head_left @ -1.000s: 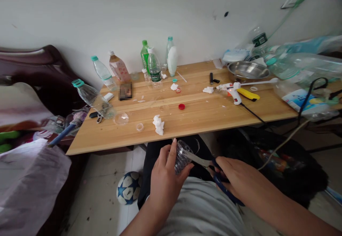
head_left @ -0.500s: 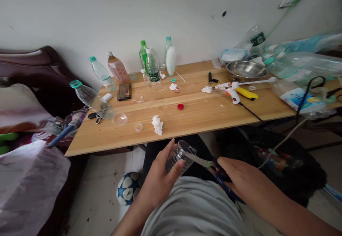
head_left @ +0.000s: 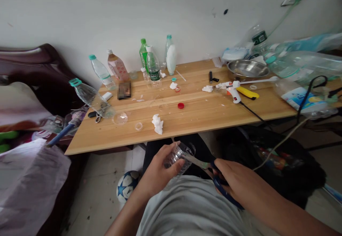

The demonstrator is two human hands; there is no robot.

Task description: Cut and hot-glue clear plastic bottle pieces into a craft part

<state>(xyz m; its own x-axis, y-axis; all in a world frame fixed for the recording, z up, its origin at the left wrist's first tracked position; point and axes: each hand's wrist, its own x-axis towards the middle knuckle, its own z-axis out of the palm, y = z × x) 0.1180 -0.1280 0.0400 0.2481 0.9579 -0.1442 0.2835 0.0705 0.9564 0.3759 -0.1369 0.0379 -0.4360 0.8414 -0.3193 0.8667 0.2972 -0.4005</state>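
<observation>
Over my lap, just below the table's front edge, my left hand [head_left: 157, 170] is wrapped round a clear ribbed piece of plastic bottle [head_left: 179, 154], its open rim turned to the right. My right hand [head_left: 235, 180] grips blue-handled scissors [head_left: 213, 173]. Their metal blades point left and meet the rim of the bottle piece. My grey shirt fills the bottom of the view.
The wooden table [head_left: 197, 116] carries several plastic bottles [head_left: 151, 65] along the wall, a tipped bottle [head_left: 92, 98], crumpled tissues [head_left: 157, 123], a red cap [head_left: 181, 105], a glue gun [head_left: 233, 90], a yellow utility knife [head_left: 248, 93] and a steel bowl [head_left: 247, 68]. A small football [head_left: 125, 186] lies on the floor.
My left hand has turned the bottle piece and drawn it slightly down and left. The scissors have stayed at its rim.
</observation>
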